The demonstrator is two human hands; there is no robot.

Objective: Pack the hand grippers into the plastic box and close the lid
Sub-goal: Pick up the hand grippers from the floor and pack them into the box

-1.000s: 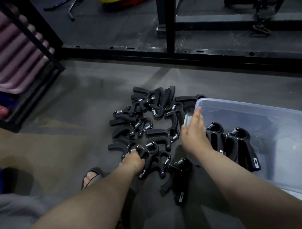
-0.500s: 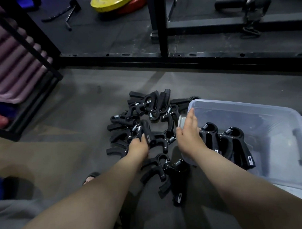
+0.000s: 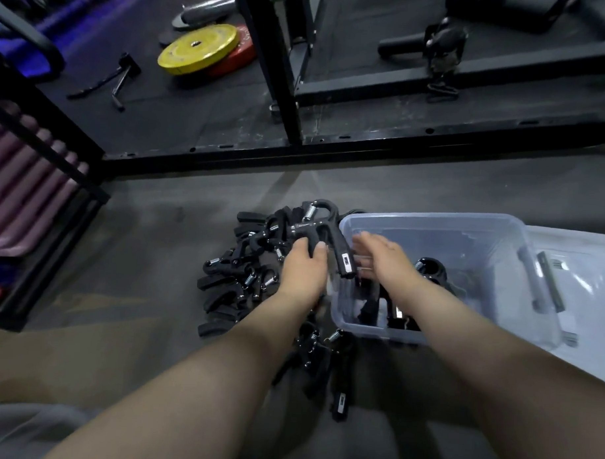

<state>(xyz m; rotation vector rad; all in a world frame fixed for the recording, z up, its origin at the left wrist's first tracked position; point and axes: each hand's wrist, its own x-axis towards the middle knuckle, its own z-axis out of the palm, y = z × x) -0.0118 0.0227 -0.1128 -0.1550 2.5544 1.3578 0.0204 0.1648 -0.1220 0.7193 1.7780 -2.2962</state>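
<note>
The left hand [image 3: 303, 269] held one hand gripper [image 3: 323, 226] raised above the floor [image 3: 149, 258], its fingers and thumb curled round one of the two handles. The gripper stood roughly upright. Its looped head and steel spring pointed up and away from the person, and its long axis ran from that head down toward the wrist. The free handle, with a small label near its tip, slanted down to the right and hung over the left rim of the plastic box [image 3: 432, 216].

The right hand [image 3: 385, 259] hovered inside the box's left end, just beside that free handle, with its fingers stretched out and holding nothing. It was blurred, so I could not tell whether the fingertips touched the handle.

The packed grippers [image 3: 430, 268] lay in the box under the right forearm, heads pointing away from the person. Two could be made out, and the arm hid the rest.

The box stood open on the floor. One lid [image 3: 587, 273] lay flat against its right side.

Left of the box, a pile [image 3: 237, 282] of black grippers lay tangled on the floor, pointing every way. There were well over half a dozen, overlapped too much for an exact count.

Farther back, one yellow weight plate [image 3: 197, 48] rested on one red plate [image 3: 240, 55] beside a black frame [image 3: 275, 74].
</note>
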